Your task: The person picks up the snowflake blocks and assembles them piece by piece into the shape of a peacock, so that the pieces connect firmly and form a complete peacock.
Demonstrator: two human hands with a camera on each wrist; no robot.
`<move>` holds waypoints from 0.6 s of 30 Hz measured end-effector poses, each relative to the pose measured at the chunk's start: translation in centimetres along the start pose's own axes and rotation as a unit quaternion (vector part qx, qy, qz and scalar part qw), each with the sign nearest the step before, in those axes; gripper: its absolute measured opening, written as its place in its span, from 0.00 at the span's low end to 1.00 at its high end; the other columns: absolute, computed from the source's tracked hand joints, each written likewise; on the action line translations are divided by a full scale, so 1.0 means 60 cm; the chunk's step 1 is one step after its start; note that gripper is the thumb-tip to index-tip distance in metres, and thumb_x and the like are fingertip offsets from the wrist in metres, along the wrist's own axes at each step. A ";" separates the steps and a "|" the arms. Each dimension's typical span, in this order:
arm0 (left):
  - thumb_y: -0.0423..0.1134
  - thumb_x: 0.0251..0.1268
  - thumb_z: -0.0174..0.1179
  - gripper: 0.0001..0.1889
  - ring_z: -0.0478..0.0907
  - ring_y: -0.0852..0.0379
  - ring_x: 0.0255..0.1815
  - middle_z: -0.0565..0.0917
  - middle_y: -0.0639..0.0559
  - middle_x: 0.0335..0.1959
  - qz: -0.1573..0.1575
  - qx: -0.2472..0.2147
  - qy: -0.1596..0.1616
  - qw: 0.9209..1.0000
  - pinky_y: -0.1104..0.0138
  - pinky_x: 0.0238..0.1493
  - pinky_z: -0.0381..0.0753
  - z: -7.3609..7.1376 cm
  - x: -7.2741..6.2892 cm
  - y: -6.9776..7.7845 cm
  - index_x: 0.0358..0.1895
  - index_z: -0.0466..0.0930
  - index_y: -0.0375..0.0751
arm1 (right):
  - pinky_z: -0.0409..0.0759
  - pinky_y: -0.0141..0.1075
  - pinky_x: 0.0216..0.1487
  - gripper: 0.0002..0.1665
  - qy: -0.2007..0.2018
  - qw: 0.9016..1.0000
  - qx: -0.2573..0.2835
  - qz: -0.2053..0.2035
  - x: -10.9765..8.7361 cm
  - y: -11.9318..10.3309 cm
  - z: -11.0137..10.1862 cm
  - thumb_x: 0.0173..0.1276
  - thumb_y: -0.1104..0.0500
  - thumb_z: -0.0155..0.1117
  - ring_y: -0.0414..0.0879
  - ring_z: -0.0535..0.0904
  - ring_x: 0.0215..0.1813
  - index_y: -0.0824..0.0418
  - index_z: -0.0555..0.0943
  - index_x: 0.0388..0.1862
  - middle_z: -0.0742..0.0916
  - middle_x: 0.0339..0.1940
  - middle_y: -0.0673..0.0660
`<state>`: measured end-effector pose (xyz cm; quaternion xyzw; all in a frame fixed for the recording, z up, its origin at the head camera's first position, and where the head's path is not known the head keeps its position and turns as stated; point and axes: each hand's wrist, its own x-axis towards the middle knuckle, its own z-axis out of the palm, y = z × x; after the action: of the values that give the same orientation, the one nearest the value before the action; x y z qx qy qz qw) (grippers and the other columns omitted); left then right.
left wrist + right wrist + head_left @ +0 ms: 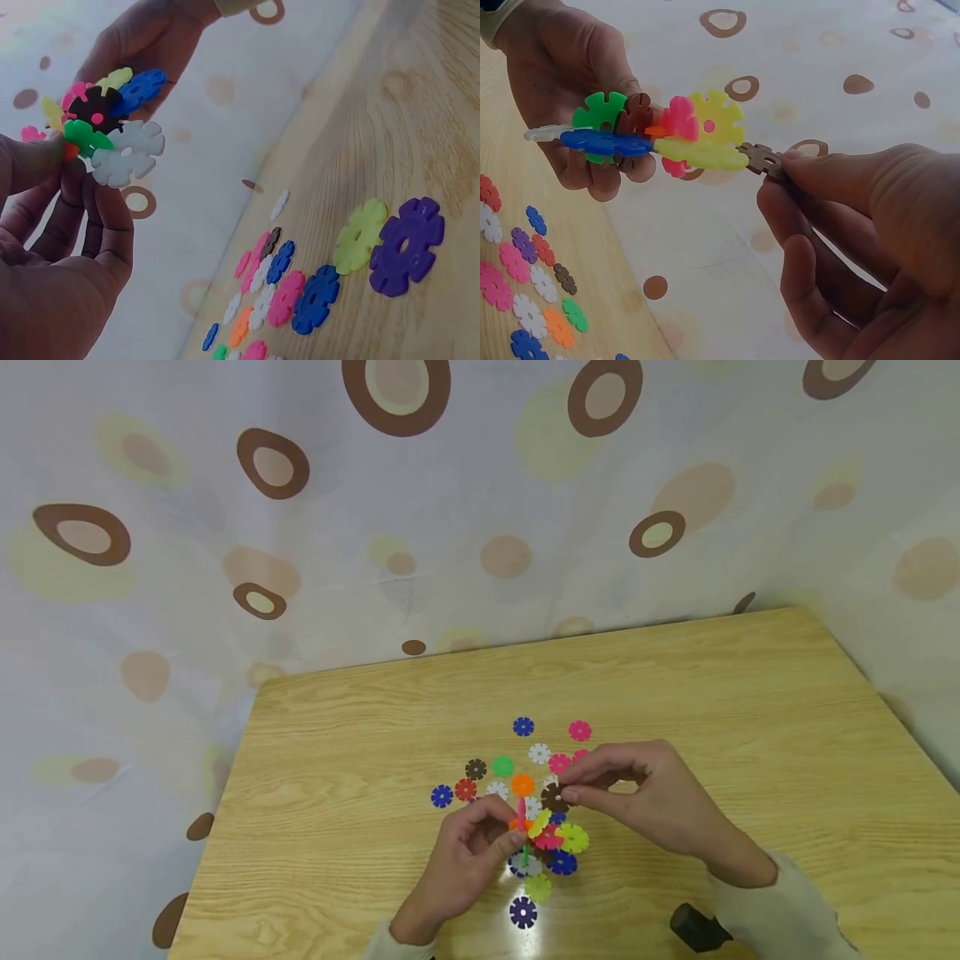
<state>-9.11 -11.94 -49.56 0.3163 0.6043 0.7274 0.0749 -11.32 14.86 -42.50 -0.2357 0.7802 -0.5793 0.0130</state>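
My left hand point(465, 864) grips a cluster of interlocked notched plastic discs, raised above the table. In the right wrist view the cluster shows a green disc point(592, 112), a blue disc point(604, 142), a pink disc point(681, 118) and yellow discs point(724, 124); a white disc point(135, 154) sticks out in the left wrist view. Between thumb and forefinger, my right hand point(660, 802) pinches a brown notched disc point(762, 159). Its edge meets the rim of a yellow disc on the cluster's near side.
Several loose notched discs lie on the wooden table point(337, 827), among them a purple one point(523, 912), a blue one point(523, 727) and a pink one point(580, 731). A black object point(697, 928) sits by the right sleeve. Patterned cloth point(450, 510) hangs behind the table.
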 end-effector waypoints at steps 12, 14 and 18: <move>0.20 0.76 0.57 0.03 0.77 0.71 0.43 0.74 0.25 0.36 -0.012 0.001 0.014 1.000 0.76 0.46 0.84 0.000 -0.001 0.002 0.44 0.74 0.20 | 0.92 0.34 0.41 0.14 0.025 0.999 0.003 -0.027 -0.002 -0.006 0.008 0.67 0.71 0.79 0.40 0.92 0.37 0.53 0.93 0.44 0.96 0.39 0.48; 0.20 0.76 0.57 0.03 0.77 0.71 0.43 0.74 0.25 0.36 -0.009 0.001 0.016 1.000 0.76 0.46 0.84 0.000 0.000 0.002 0.44 0.74 0.20 | 0.92 0.34 0.42 0.16 0.029 0.999 0.005 -0.027 -0.002 -0.007 0.009 0.66 0.71 0.79 0.40 0.92 0.37 0.51 0.93 0.43 0.96 0.39 0.47; 0.20 0.76 0.58 0.02 0.78 0.71 0.43 0.76 0.25 0.35 -0.001 0.013 0.024 1.000 0.75 0.46 0.86 0.001 0.000 0.005 0.44 0.75 0.20 | 0.91 0.34 0.42 0.19 0.036 0.999 0.007 -0.027 -0.004 -0.008 0.009 0.64 0.72 0.80 0.40 0.90 0.36 0.48 0.93 0.44 0.96 0.40 0.45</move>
<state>-8.99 -11.94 -49.26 0.2994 0.6156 0.7267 0.0571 -10.77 14.34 -42.32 -0.2355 0.7697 -0.5926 -0.0289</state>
